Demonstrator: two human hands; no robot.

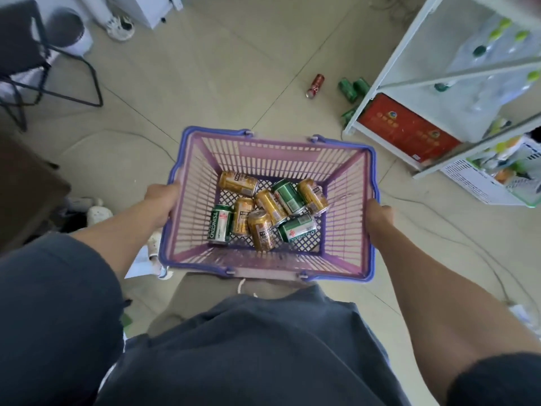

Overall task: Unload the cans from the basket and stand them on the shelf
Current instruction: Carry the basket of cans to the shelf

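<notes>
- Beige tiled floor [205, 83], thin cables trailing across it near the basket and off to the right.
- White shelf [389, 68] at far right, tilted in the wide-angle view; clear bottles with green caps [497, 33] on its upper levels, red box [407, 130] on the bottom level.
- Red can [315, 85] lying on the floor left of the shelf; a few green cans [352, 87] lying just beside the shelf's corner post.
- Black-framed chair [44, 68] far left; white sneaker [120, 27] at the far edge.
- Purple basket [263, 153] held above the floor in front of the person's dark shirt, mid-frame.
- Left hand [161, 202] wrapped closed on the basket's left rim; right hand [379, 218] wrapped closed on the right rim. Fingers mostly hidden under the rims.
- Cans in the basket [268, 213]: eight, gold and green, all on their sides, jumbled and touching on the basket bottom.
- White crate [480, 183] with colourful items on the floor near the shelf's right side, blurred.
</notes>
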